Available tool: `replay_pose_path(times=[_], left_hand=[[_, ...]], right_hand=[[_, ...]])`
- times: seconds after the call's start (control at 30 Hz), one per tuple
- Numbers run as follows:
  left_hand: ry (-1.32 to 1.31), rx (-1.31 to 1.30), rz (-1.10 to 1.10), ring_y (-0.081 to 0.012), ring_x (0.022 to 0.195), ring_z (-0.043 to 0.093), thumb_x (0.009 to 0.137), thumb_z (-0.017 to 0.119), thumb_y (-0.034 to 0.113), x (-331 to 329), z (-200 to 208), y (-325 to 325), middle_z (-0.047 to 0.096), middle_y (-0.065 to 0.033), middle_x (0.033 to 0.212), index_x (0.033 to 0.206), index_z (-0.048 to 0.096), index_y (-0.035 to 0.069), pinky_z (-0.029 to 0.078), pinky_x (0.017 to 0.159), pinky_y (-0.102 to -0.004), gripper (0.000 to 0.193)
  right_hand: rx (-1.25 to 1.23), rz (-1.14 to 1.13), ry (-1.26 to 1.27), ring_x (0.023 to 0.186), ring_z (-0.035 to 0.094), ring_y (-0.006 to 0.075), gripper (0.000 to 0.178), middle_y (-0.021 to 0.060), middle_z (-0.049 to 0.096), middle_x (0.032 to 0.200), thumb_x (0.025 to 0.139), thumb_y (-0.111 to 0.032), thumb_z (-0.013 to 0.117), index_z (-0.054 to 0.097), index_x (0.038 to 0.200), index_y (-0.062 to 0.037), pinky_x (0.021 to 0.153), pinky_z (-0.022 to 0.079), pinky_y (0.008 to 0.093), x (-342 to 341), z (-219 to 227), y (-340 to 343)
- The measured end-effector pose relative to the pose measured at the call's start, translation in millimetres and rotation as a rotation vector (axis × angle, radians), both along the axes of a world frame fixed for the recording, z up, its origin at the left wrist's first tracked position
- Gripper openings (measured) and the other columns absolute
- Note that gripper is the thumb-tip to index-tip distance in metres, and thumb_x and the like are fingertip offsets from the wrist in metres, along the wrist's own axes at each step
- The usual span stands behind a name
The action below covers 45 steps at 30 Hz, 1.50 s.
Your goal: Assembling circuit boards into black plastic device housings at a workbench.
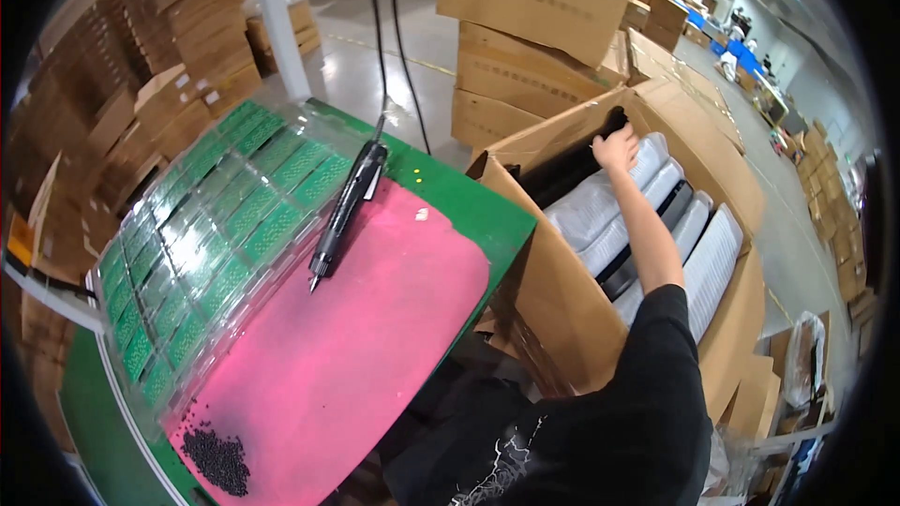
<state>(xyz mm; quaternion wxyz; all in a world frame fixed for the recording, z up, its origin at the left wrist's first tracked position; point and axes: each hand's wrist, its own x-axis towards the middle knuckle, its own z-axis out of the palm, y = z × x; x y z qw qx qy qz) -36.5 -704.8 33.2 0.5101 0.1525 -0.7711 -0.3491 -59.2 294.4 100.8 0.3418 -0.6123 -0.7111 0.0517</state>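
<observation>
My right hand [615,147] reaches over the open cardboard box [553,305] at its far end, fingers closed on the end of a long black part [572,161]. That part lies along the box's left inner wall, and its exact kind is not clear. Beside it, under my forearm, stand several pieces in whitish foam wrapping [600,225] with black strips showing between them. My left hand is out of view. On the workbench left of the box, a black electric screwdriver [349,211] hangs from its cable, its bit over the pink mat [375,337].
A clear compartment tray [220,234] covers the green bench's left side. Small black screws [217,459] lie heaped on the mat's near corner. Stacked cartons [534,0] rise behind the open box. A pale post [279,19] stands at the bench's far edge.
</observation>
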Motion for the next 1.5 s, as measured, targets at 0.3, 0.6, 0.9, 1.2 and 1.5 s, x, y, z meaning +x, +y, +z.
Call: replay_pose_path(times=[0.3, 0.6, 0.9, 1.2, 1.5], left_hand=[[-0.031, -0.167, -0.294, -0.0276, 0.098, 0.053, 0.096, 0.058, 0.022, -35, 33, 22, 0.056, -0.0127, 0.109, 0.118, 0.054, 0.001, 0.042, 0.094, -0.0411, 0.031], [-0.069, -0.324, -0.597, -0.0274, 0.105, 0.049, 0.098, 0.055, 0.022, -86, 71, 75, 0.05, -0.0154, 0.118, 0.123, 0.047, -0.001, 0.038, 0.099, -0.0415, 0.035], [-0.193, -0.395, -0.853, -0.0271, 0.112, 0.044, 0.1, 0.052, 0.022, -95, 78, 130, 0.044, -0.0181, 0.126, 0.128, 0.04, -0.004, 0.034, 0.104, -0.042, 0.039], [-0.089, -0.377, -1.008, -0.0253, 0.111, 0.038, 0.09, 0.047, 0.009, -79, 129, 222, 0.039, -0.0158, 0.123, 0.119, 0.036, 0.001, 0.029, 0.103, -0.0379, 0.032], [-0.246, -0.044, -1.14, -0.0249, 0.111, 0.049, 0.09, 0.057, 0.01, -113, 160, 269, 0.051, -0.0121, 0.116, 0.12, 0.049, 0.001, 0.037, 0.101, -0.034, 0.033]], right_hand=[[-0.334, 0.167, -0.416, 0.142, 0.026, 0.0353, 0.069, 0.0174, 0.033, 0.151, 0.085, -0.037, 0.06, 0.045, 0.143, -0.0015, 0.114, 0.024, 0.0537, -26, -51, -35], [-0.783, 0.221, 0.65, 0.073, 0.071, 0.0267, 0.032, 0.0209, 0.07, 0.088, 0.081, -0.016, 0.069, 0.062, 0.099, 0.009, 0.054, 0.056, 0.0358, -69, -130, 17], [-0.738, 0.584, 1.201, 0.041, 0.046, 0.0126, 0.02, -0.0002, 0.047, 0.054, 0.086, -0.02, 0.064, 0.056, 0.073, -0.0068, 0.037, 0.036, 0.0282, -27, 32, -16], [0.249, 1.077, 0.437, 0.063, 0.046, 0.0066, 0.01, -0.0023, 0.045, 0.064, 0.085, -0.007, 0.061, 0.055, 0.084, 0.001, 0.053, 0.036, 0.0288, 19, 149, -153], [0.669, 2.037, -0.506, 0.051, 0.046, 0.0202, 0.03, 0.0039, 0.037, 0.06, 0.059, -0.009, 0.068, 0.039, 0.063, -0.0115, 0.04, 0.037, 0.0363, 30, 127, -266]])
